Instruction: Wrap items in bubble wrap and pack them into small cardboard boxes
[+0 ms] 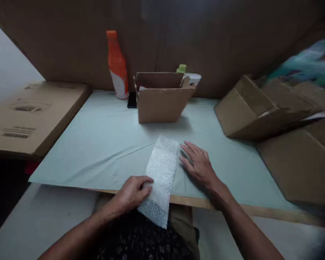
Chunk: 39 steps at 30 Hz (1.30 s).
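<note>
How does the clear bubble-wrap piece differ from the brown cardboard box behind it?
The clear bubble-wrap piece is bumpy and translucent; the brown cardboard box is opaque. The left hand touches the piece, but not the box. The piece overhangs the near edge of the pale green cloth; the box stands wholly on the cloth. Both touch it.

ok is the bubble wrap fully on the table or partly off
Partly off: the bubble wrap extends past the front edge of the table.

Table (184, 200) under pale cloth (97, 137) — bubble wrap (162, 166), orange bottle (117, 63), cardboard boxes (165, 106).
</note>
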Motion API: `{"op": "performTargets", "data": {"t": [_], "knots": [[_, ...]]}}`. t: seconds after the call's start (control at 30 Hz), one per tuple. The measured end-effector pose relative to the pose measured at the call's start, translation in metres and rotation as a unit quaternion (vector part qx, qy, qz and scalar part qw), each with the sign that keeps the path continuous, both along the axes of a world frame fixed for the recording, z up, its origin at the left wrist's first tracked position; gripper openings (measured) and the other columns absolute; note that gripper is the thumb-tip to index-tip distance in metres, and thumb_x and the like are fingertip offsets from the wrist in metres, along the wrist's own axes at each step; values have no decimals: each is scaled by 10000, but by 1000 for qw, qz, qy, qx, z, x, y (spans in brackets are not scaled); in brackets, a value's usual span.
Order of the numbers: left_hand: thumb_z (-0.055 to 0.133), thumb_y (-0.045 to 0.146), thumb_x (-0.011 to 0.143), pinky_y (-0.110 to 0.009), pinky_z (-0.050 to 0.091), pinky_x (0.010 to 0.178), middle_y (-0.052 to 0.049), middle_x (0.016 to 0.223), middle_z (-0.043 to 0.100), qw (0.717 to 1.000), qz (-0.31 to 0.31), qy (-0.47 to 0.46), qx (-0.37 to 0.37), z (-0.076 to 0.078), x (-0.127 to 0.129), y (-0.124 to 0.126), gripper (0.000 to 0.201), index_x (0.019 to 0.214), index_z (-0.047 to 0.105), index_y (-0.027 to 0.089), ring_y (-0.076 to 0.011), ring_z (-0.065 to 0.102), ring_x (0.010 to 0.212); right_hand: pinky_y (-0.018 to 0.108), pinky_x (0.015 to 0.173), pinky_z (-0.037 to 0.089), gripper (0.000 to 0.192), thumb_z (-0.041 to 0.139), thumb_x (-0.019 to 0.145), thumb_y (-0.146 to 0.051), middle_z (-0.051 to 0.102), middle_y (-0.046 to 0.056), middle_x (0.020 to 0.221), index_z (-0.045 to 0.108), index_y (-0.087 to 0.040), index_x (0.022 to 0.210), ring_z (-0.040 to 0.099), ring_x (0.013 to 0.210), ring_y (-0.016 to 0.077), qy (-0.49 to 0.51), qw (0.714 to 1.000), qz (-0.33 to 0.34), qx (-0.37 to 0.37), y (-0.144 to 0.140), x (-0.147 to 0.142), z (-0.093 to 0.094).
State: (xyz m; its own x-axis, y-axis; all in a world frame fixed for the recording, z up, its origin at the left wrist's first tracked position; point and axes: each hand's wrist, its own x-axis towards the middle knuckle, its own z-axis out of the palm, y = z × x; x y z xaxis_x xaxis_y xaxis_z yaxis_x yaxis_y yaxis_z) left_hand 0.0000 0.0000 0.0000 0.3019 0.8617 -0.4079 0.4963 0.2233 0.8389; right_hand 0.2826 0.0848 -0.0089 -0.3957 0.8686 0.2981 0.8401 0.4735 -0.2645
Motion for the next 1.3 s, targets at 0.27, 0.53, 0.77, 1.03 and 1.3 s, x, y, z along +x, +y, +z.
{"op": "performTargets", "data": {"t": [0.27, 0.53, 0.77, 1.03, 1.3], "knots": [[673, 463, 776, -247, 340, 583, -15, 740, 613, 973, 94, -158, -135, 0, -10, 3, 525, 1153, 713, 101, -111, 446, 606, 541, 1103, 428, 744, 641, 890, -299, 428, 188, 1578, 347, -171, 1561, 411, 1449, 329, 22, 985, 159, -59, -120, -17, 12], [475, 669, 909, -270, 425, 574, -43, 746, 637, 988, 68, -128, -52, 12, -30, 9, 639, 1154, 703, 125, -144, 541, 611, 384, 764, 566, 293, 551, 938, -144, 772, 56, 986, 669, -231, 1192, 708, 863, 217, 246, 968, 32, -35, -113, -74, -21], [618, 378, 840, -251, 414, 600, -56, 1023, 664, 995, 9, -53, 81, 15, -20, 18, 626, 1428, 534, 179, -121, 513, 670, 379, 790, 599, 313, 621, 932, -306, 768, 89, 1073, 673, -201, 1222, 726, 894, 236, 278, 951, -70, -114, -103, -75, -30], [559, 262, 870, -273, 355, 626, 39, 671, 569, 990, -32, 87, 104, -3, 0, 37, 544, 1406, 551, 165, -147, 495, 612, 409, 854, 535, 442, 639, 920, -153, 695, 107, 1092, 542, -208, 1348, 662, 997, 239, 197, 975, -53, 91, -124, -70, 1], [561, 307, 923, -315, 494, 694, -41, 885, 708, 966, -32, 140, 216, -8, -6, 29, 506, 1411, 519, 179, -184, 636, 735, 457, 936, 495, 286, 538, 962, -125, 716, 122, 1227, 633, -166, 1229, 638, 1134, 276, 54, 996, 62, 25, -111, -83, -7]]}}
